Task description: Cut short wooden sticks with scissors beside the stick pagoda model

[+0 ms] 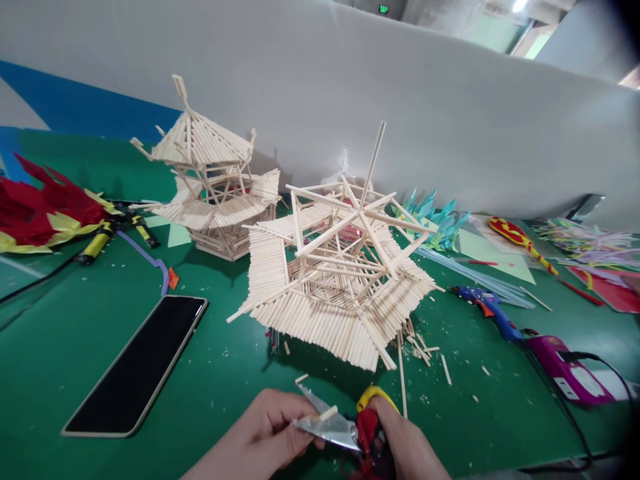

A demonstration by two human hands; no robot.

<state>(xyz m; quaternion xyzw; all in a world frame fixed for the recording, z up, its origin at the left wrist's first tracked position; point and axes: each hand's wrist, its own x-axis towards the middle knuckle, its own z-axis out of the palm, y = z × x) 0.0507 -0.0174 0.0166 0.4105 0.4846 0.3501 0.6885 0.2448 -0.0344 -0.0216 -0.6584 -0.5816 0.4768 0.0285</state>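
At the bottom middle my right hand (407, 447) is closed round the red and yellow handles of a pair of cutters (345, 427), whose grey blades point left. My left hand (263, 433) pinches a short wooden stick (327, 414) and holds it between the blades. Just beyond the hands stands a half-built pavilion roof of wooden sticks (340, 273), with one long stick rising from its centre. A finished two-tier stick pavilion (210, 180) stands behind it to the left.
A black phone (143, 363) lies face up on the green mat (225, 373) at left. A blue glue gun (487, 310) and a purple glue gun (565, 367) lie at right with their cables. Red and yellow paper (45, 213), yellow-handled pliers (117, 230), teal paper shapes (435, 217) and stick offcuts lie about. A grey wall stands behind.
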